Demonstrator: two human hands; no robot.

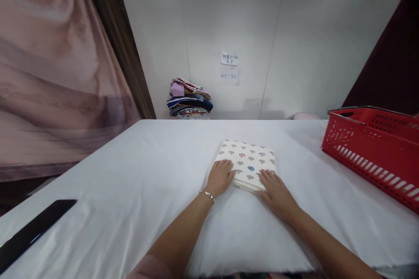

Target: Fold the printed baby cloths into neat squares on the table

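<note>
A folded cream cloth printed with grey, red and blue mushroom-like shapes lies flat on the white-covered table. Several folded layers show along its front edge. My left hand, with a bracelet at the wrist, rests on the cloth's near left corner, fingers stretched out and thumb apart. On the near right corner lies my right hand, its fingers extended over the top and its thumb close to the front edge. Both palms are turned down, so their undersides are hidden.
A red plastic basket with a metal handle stands at the right. Beyond the table's far edge is a stack of folded fabrics against the wall. A black flat object lies at the near left. A pink curtain hangs on the left.
</note>
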